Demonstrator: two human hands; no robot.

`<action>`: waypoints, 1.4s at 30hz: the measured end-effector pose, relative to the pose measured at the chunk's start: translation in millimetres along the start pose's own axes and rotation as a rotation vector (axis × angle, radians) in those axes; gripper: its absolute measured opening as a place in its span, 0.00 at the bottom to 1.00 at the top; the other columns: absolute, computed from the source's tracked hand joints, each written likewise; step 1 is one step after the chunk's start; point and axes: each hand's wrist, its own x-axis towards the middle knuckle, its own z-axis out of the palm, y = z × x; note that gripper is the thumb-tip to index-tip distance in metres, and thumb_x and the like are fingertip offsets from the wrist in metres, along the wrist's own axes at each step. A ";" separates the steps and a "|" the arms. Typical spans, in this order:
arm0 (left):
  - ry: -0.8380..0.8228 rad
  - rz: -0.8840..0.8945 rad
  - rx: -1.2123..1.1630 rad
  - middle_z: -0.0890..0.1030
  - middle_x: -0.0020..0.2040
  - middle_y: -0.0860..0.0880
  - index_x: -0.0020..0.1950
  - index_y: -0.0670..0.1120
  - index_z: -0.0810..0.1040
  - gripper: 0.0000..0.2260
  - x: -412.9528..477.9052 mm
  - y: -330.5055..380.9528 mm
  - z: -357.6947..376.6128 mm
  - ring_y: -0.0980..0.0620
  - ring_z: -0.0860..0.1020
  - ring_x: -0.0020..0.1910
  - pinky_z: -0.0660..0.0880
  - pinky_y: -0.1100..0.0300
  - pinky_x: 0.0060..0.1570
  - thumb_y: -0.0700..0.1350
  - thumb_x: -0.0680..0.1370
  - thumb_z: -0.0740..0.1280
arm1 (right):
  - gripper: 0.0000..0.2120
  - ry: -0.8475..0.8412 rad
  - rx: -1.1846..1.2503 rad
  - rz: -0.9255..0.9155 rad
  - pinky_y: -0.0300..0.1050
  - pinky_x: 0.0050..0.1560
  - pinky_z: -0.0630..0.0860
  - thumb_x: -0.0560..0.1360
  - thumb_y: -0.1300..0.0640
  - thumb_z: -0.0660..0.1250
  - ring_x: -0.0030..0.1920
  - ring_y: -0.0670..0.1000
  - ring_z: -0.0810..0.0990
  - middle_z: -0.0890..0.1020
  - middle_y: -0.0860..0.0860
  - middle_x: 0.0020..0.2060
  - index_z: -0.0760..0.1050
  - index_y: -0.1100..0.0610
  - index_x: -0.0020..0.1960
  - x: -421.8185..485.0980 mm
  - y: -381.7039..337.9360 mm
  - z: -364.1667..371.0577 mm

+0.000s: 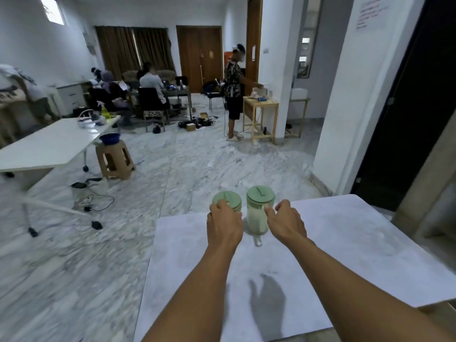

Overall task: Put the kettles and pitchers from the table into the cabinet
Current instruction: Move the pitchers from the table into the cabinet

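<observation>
The left pitcher (230, 197) and right pitcher (257, 218), both green-lidded, stand side by side at the far edge of the bench (345, 243). Our left hand (224, 225) curls over the left pitcher's lid rim, grasping it. Our right hand (287, 224) is just beside the right pitcher with its fingers curled; we cannot tell whether that grip has closed on it.

Both bare forearms reach from the bottom edge toward mid-frame. The left hand (225, 224) lies knuckles-up, its fingers curled down at the tips. The right hand (286, 222), just beside it, has loosely curled fingers and its thumb points left.
</observation>
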 end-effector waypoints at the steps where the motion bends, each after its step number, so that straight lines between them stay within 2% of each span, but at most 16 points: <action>1: -0.015 -0.047 -0.009 0.71 0.67 0.39 0.68 0.38 0.67 0.22 8.7 -3.0 9.8 0.39 0.72 0.65 0.70 0.50 0.62 0.49 0.79 0.65 | 0.24 -0.011 -0.012 0.012 0.56 0.61 0.73 0.80 0.41 0.57 0.62 0.63 0.75 0.75 0.59 0.63 0.67 0.58 0.65 10.0 3.8 8.4; 10: -0.135 -0.536 -0.186 0.74 0.66 0.40 0.68 0.39 0.70 0.35 89.9 -25.2 94.5 0.38 0.73 0.65 0.75 0.46 0.59 0.56 0.69 0.75 | 0.26 -0.151 -0.049 0.179 0.53 0.59 0.73 0.77 0.44 0.65 0.64 0.61 0.75 0.74 0.58 0.64 0.67 0.59 0.67 111.8 33.4 77.2; 12: -0.147 -0.577 -0.209 0.75 0.64 0.40 0.67 0.39 0.72 0.33 104.6 -28.4 108.3 0.38 0.74 0.64 0.74 0.47 0.58 0.57 0.70 0.74 | 0.28 -0.181 -0.021 0.214 0.52 0.57 0.73 0.75 0.42 0.67 0.63 0.61 0.75 0.75 0.58 0.63 0.67 0.59 0.67 130.3 36.3 90.0; 15: -0.154 -0.576 -0.210 0.78 0.63 0.39 0.64 0.38 0.76 0.25 115.9 -32.0 121.4 0.37 0.76 0.62 0.74 0.49 0.58 0.55 0.75 0.70 | 0.27 -0.210 0.033 0.266 0.50 0.56 0.75 0.72 0.42 0.69 0.61 0.61 0.77 0.78 0.58 0.60 0.71 0.59 0.64 148.7 39.2 105.7; 20: -0.149 -0.508 -0.195 0.79 0.61 0.38 0.62 0.38 0.77 0.21 121.6 -31.7 114.7 0.37 0.77 0.62 0.73 0.51 0.58 0.53 0.78 0.67 | 0.18 -0.149 0.122 0.302 0.50 0.57 0.75 0.76 0.48 0.65 0.59 0.62 0.79 0.81 0.58 0.58 0.75 0.57 0.62 147.8 38.5 112.6; 26: -0.198 -0.319 -0.311 0.81 0.58 0.37 0.58 0.37 0.79 0.20 121.5 5.6 84.8 0.37 0.78 0.58 0.74 0.51 0.56 0.52 0.78 0.66 | 0.19 0.048 0.276 0.419 0.48 0.53 0.76 0.74 0.47 0.63 0.56 0.62 0.80 0.82 0.58 0.55 0.76 0.58 0.59 117.9 30.5 51.3; 29: -0.303 -0.173 -0.426 0.82 0.53 0.38 0.54 0.36 0.80 0.19 99.0 44.3 79.8 0.38 0.80 0.53 0.76 0.52 0.53 0.52 0.77 0.67 | 0.21 0.214 0.363 0.477 0.50 0.51 0.80 0.69 0.46 0.63 0.50 0.61 0.83 0.84 0.57 0.50 0.77 0.58 0.55 83.7 41.1 0.5; 34: -0.500 0.024 -0.606 0.83 0.49 0.40 0.50 0.39 0.80 0.20 26.1 120.8 75.5 0.39 0.81 0.48 0.79 0.48 0.53 0.56 0.75 0.68 | 0.16 0.544 0.417 0.538 0.48 0.46 0.78 0.70 0.49 0.64 0.48 0.61 0.83 0.84 0.57 0.47 0.79 0.59 0.52 1.0 70.0 -97.7; 37: -0.633 0.192 -0.660 0.83 0.47 0.40 0.47 0.41 0.80 0.18 -30.1 170.7 74.0 0.39 0.81 0.48 0.79 0.49 0.52 0.56 0.74 0.67 | 0.19 0.756 0.436 0.570 0.51 0.48 0.79 0.67 0.49 0.62 0.47 0.62 0.83 0.85 0.59 0.46 0.81 0.60 0.49 -51.6 94.1 -159.0; 42: -0.861 0.426 -0.774 0.84 0.46 0.40 0.48 0.41 0.82 0.22 -134.7 255.0 74.9 0.39 0.82 0.48 0.78 0.48 0.51 0.60 0.72 0.65 | 0.20 1.059 0.485 0.627 0.52 0.52 0.79 0.69 0.50 0.64 0.51 0.63 0.83 0.85 0.61 0.49 0.81 0.62 0.54 -132.2 135.7 -257.9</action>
